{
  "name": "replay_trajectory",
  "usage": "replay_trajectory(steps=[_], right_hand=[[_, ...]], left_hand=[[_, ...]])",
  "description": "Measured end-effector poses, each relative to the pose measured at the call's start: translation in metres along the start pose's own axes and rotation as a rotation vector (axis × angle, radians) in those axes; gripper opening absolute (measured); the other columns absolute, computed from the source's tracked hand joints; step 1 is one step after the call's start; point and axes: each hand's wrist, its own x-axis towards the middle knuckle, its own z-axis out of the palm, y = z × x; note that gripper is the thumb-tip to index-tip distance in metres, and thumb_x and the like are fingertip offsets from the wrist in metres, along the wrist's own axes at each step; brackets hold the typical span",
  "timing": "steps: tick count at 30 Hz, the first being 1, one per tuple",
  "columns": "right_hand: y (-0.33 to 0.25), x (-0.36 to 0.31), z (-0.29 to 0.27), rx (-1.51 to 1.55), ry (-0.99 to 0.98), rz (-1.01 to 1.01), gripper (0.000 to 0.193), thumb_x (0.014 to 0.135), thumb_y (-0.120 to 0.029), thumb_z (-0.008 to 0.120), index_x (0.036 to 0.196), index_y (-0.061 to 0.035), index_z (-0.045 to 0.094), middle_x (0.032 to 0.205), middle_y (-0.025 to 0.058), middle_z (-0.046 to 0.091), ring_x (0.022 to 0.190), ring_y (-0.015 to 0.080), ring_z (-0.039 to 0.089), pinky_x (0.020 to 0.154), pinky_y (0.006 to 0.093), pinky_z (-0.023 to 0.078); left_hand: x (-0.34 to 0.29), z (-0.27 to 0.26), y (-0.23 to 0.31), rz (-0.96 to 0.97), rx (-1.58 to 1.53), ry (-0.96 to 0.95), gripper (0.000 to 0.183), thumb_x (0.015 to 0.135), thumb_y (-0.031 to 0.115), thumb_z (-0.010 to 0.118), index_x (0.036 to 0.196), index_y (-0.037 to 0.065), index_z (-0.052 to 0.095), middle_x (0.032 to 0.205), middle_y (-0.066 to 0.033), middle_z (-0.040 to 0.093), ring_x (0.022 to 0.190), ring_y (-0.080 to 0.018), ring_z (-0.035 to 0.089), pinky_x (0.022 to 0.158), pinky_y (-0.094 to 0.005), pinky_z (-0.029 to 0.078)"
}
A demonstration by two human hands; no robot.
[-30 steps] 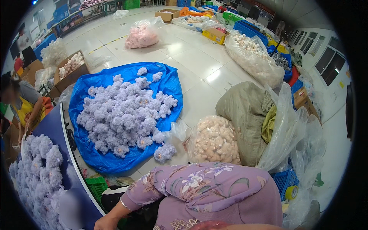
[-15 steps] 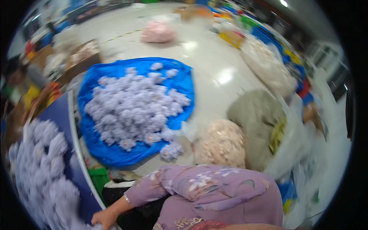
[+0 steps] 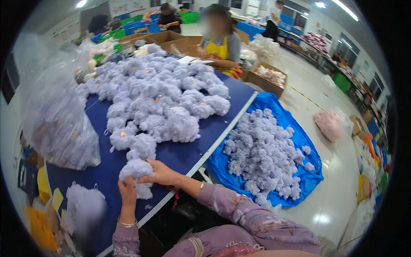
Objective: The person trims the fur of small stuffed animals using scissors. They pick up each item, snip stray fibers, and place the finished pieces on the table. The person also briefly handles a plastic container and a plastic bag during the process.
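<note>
Both my hands grip a fluffy lavender plush piece (image 3: 136, 169) above the near part of the dark blue table. My left hand (image 3: 127, 192) closes on its lower left side. My right hand (image 3: 165, 173) holds it from the right, fingers over the top. Just beyond and below it lie more fluffy pieces, part of a large lavender pile (image 3: 150, 92) spread across the table (image 3: 214, 124). Small orange patches and loops show on some of them.
A clear plastic bag (image 3: 60, 115) of lavender pieces stands at the left. On the floor to the right, a blue sheet (image 3: 306, 180) bears another heap (image 3: 265, 150). Across the table sits a person in a yellow apron (image 3: 216, 49), near cardboard boxes (image 3: 167, 40). Another lavender plush (image 3: 83, 205) lies near left.
My view has swung left from the floor to the table. My right hand, earlier at the table edge, now holds a plush piece together with my left hand, which has come into view.
</note>
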Motion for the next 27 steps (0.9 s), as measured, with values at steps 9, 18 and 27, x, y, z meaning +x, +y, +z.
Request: replay_trajectory(steps=[9, 18, 27], right_hand=[[0.009, -0.002, 0.003, 0.153, -0.003, -0.039, 0.047, 0.081, -0.025, 0.077, 0.117, -0.0023, 0.059, 0.108, 0.0046, 0.064, 0.101, 0.0133, 0.057, 0.092, 0.0294, 0.044], [0.008, -0.007, 0.004, 0.314, 0.032, 0.145, 0.038, 0.079, -0.030, 0.076, 0.106, -0.0056, 0.067, 0.098, -0.0009, 0.065, 0.083, 0.0086, 0.054, 0.067, 0.0232, 0.041], [0.012, -0.004, 0.003, 0.206, 0.016, 0.074, 0.041, 0.082, -0.028, 0.075, 0.110, -0.0016, 0.065, 0.104, 0.0030, 0.065, 0.099, 0.0134, 0.058, 0.090, 0.0290, 0.045]], left_hand=[[0.001, 0.016, 0.016, 0.217, 0.112, 0.060, 0.031, 0.101, 0.026, 0.043, 0.096, -0.002, 0.056, 0.088, -0.0057, 0.057, 0.078, -0.0130, 0.052, 0.071, -0.0301, 0.043], [-0.001, 0.037, 0.025, 0.304, 0.101, 0.207, 0.029, 0.102, 0.022, 0.041, 0.097, -0.004, 0.053, 0.087, -0.0082, 0.057, 0.077, -0.0164, 0.051, 0.070, -0.0315, 0.043], [0.008, 0.026, 0.003, 0.294, 0.009, 0.120, 0.040, 0.103, 0.028, 0.040, 0.106, -0.006, 0.059, 0.094, -0.0105, 0.064, 0.082, -0.0172, 0.058, 0.073, -0.0311, 0.046]])
